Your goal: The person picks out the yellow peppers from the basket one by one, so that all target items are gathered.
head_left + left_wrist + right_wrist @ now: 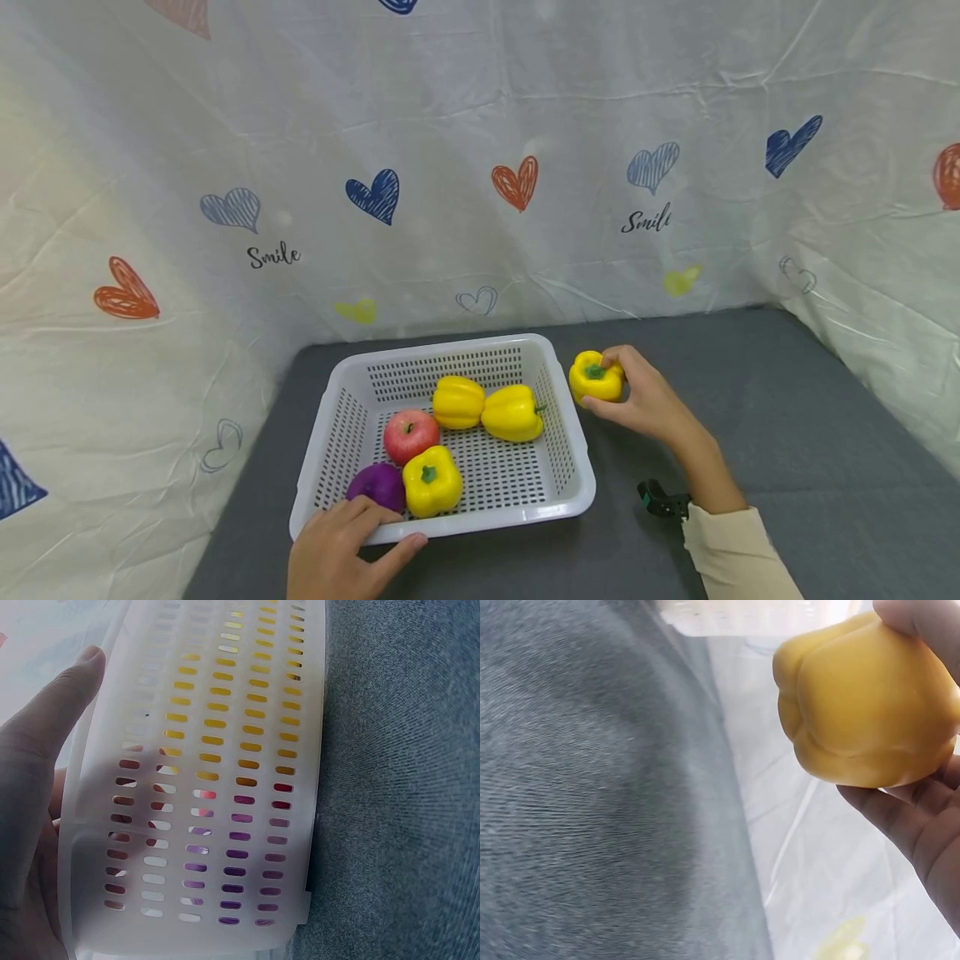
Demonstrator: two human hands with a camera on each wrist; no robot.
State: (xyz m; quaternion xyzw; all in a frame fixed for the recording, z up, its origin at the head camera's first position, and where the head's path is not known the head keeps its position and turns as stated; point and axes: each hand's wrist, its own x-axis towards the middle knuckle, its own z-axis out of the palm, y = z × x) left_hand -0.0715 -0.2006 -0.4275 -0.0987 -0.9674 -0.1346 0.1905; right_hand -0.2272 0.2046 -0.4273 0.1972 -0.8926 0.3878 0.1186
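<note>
My right hand point(637, 396) grips a yellow bell pepper point(595, 379), thumb on one side and fingers on the other. In the right wrist view this pepper point(862, 705) is held up above the dark cloth, its lobed bottom showing. My left hand point(341, 546) holds the near left rim of a white plastic basket point(517, 518), fingers over the rim and thumb point(64, 697) along the outside. Inside the basket lie three yellow bell peppers, one near the front point(432, 482) and two farther back point(458, 402), a red apple point(411, 436) and a round purple item point(377, 486), partly behind my left fingers.
A dark grey cloth point(810, 417) covers the table under the basket. Behind and at the sides hangs a white sheet point(442, 108) printed with hearts. On my right wrist sits a black strap device point(663, 500).
</note>
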